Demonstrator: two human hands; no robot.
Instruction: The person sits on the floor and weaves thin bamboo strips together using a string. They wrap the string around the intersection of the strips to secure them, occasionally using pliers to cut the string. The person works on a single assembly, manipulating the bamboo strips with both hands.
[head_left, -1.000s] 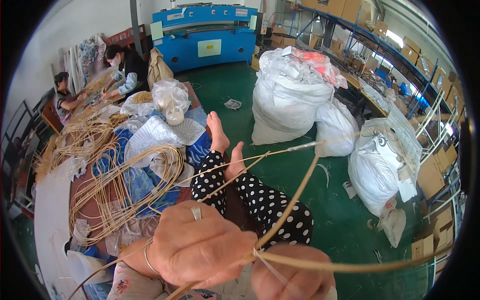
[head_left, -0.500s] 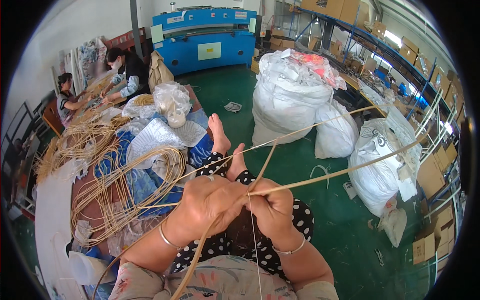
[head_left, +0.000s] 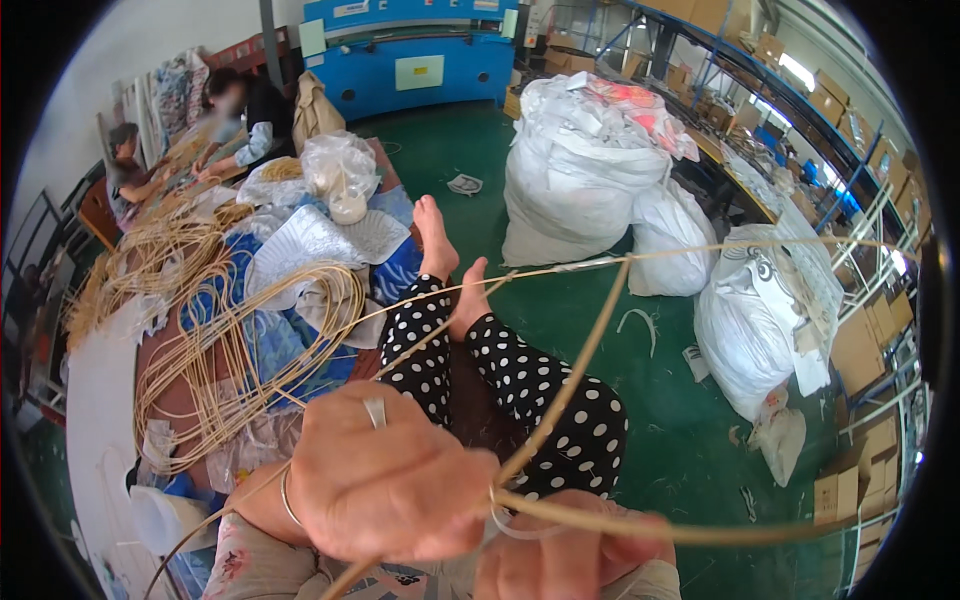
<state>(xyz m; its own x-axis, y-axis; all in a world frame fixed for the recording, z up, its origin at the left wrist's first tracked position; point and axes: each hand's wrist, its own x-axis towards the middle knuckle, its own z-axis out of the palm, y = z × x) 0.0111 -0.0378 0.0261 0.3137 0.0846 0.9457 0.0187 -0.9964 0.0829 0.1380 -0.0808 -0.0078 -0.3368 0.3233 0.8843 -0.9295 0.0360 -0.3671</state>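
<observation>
My left hand (head_left: 395,480) is closed around thin cane strips (head_left: 575,385) where several of them cross. From this crossing one strip slants up to a long thin cane rod (head_left: 450,287), and another runs right, over my right hand (head_left: 570,555). My right hand sits low beside the crossing, blurred, its fingers curled in. A pale thin loop (head_left: 520,530), perhaps thread, shows between the crossing and the right fingers. What those fingers grip is hidden. Further cane passes below my left hand toward my body.
Bundles of looped cane (head_left: 270,350) cover the table at left, beside white fan-shaped sheets (head_left: 320,245) and a plastic tub (head_left: 170,520). Two people work farther back. Large white sacks (head_left: 580,190) and loaded shelves (head_left: 750,90) stand right. My legs stretch forward.
Both hands have come lower and nearer to me, the right one dropping away below the crossing. The cane frame has tilted, with its slanted strip now farther right.
</observation>
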